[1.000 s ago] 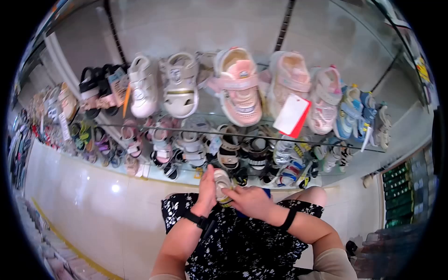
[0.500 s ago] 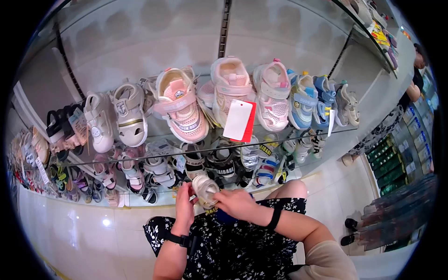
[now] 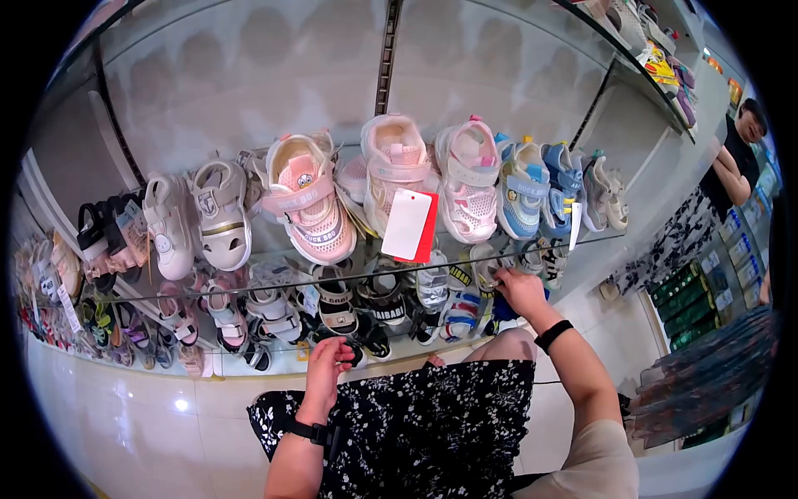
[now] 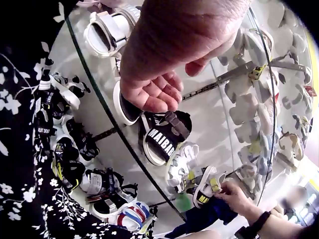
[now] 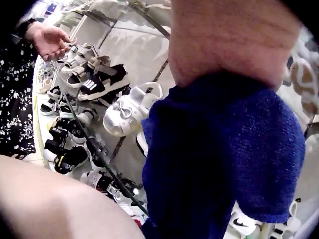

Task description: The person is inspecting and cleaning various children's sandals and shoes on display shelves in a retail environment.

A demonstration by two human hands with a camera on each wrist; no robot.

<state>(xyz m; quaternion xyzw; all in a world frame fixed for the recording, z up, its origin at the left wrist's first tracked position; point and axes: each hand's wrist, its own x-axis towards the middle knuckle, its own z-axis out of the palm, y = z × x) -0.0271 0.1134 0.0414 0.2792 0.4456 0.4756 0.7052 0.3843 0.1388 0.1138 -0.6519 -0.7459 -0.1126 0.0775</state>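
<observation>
- Here, in the head view, the left hand (image 3: 328, 364) hovers palm-up before the lower shoes, its fingers loosely curled and apart, holding nothing. The right hand (image 3: 520, 291) reaches under the glass shelf (image 3: 249, 279) to a pale sandal (image 3: 485, 264). A blue cloth (image 3: 504, 309) is bunched just beneath that hand. A pink shoe (image 3: 307, 200) and a white tag (image 3: 409, 224) sit on the shelf above, and a flowered dress (image 3: 432, 432) fills the foreground.
- In the left wrist view, the left hand (image 4: 159, 84) shows an empty palm just above a black sandal (image 4: 164, 137), not touching it. Farther off, the right hand (image 4: 238, 195) has its fingertips on the pale sandal (image 4: 207, 186), with the cloth (image 4: 207, 216) tucked under its palm.
- In the right wrist view, the cloth (image 5: 224, 159) hangs from the right hand (image 5: 224, 40) and hides its fingers, so their grip cannot be told here. A bow shoe (image 5: 127, 112) stands beside the cloth. The left hand (image 5: 50, 40) is well apart, with its fingers spread.
</observation>
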